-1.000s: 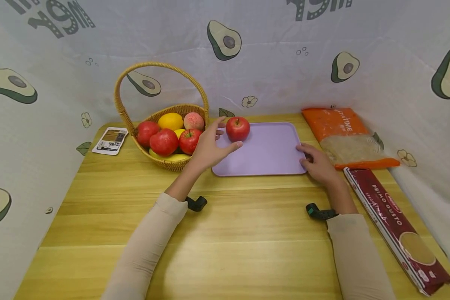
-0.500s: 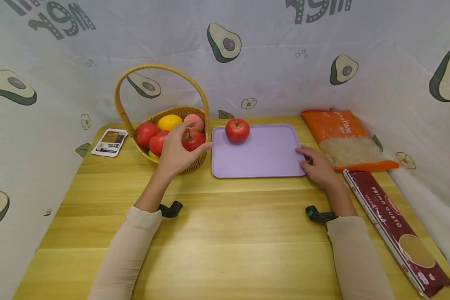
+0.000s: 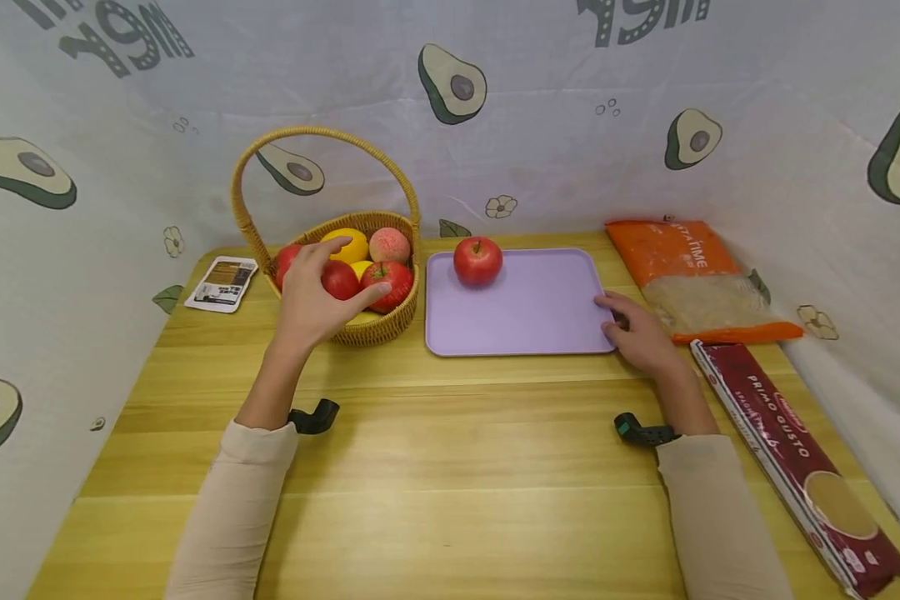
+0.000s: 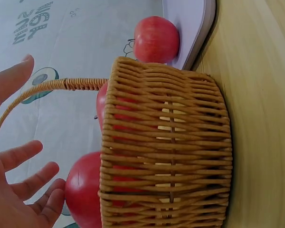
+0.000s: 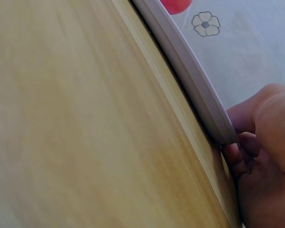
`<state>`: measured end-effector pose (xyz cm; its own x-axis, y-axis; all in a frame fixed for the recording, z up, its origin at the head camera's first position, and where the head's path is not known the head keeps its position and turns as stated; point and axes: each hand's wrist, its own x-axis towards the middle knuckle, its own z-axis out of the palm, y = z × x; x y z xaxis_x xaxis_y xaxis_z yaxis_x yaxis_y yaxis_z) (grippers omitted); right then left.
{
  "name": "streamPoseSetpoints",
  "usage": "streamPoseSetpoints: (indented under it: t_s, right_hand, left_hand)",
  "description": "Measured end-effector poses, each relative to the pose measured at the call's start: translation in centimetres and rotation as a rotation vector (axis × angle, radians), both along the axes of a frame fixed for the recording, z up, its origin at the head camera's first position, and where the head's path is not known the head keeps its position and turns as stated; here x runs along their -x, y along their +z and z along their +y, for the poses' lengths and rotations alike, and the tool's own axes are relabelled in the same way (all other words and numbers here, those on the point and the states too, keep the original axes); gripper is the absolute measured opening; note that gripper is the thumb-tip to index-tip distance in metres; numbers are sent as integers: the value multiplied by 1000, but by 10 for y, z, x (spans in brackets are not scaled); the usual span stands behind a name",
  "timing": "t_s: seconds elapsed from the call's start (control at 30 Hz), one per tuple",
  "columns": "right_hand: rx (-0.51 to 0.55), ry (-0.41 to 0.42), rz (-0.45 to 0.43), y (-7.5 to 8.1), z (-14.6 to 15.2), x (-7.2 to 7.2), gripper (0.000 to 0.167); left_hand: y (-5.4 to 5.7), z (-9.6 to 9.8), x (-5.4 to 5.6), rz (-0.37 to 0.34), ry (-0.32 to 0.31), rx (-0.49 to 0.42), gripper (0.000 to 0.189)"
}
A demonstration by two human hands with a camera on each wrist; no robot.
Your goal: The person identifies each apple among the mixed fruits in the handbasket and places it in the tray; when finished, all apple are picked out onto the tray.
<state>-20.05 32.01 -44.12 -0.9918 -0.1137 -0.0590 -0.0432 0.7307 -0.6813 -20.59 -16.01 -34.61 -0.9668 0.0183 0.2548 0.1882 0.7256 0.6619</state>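
Observation:
My left hand [image 3: 309,302] hovers over the left front of the wicker basket [image 3: 371,332], thumb and fingers spread and nothing between them. In the left wrist view its lower fingertips [image 4: 52,199] are at a red fruit [image 4: 85,190]; whether they touch it I cannot tell. The basket holds a red apple [image 3: 392,283], a peach [image 3: 390,245], a lemon [image 3: 351,247] and other red and yellow fruit partly hidden by the hand. My right hand [image 3: 641,336] pinches the right edge of the lilac tray [image 3: 540,308]. One red apple [image 3: 477,261] sits at the tray's back left.
An orange bag [image 3: 690,275] lies right of the tray, with a dark red spaghetti box [image 3: 795,458] in front of it. Left of the basket is a small white packet [image 3: 222,284]. The basket's tall handle [image 3: 318,130] arches above the fruit. A printed cloth hangs behind.
My left hand has moved left from beside the apple on the tray to above the basket. The right hand has stayed at the tray's edge. The apple on the tray has not moved.

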Motion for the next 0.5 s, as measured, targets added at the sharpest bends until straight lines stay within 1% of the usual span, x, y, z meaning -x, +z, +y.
streamPoseSetpoints:
  t_s: [0.13, 0.23, 0.37, 0.5]
  right_hand:
    - [-11, 2, 0, 1, -1, 0, 50]
    - [-7, -4, -6, 1, -2, -1, 50]
    - [-10, -16, -15, 1, -2, -1, 51]
    - [-20, -20, -19, 1, -3, -1, 51]
  left_hand:
    - [-2, -8, -3, -16, 38, 6, 90]
    - [-1, -13, -4, -26, 60, 3, 91]
    - [-1, -18, -2, -64, 77, 12, 93]
    - [-3, -23, -1, -83, 87, 17, 95]
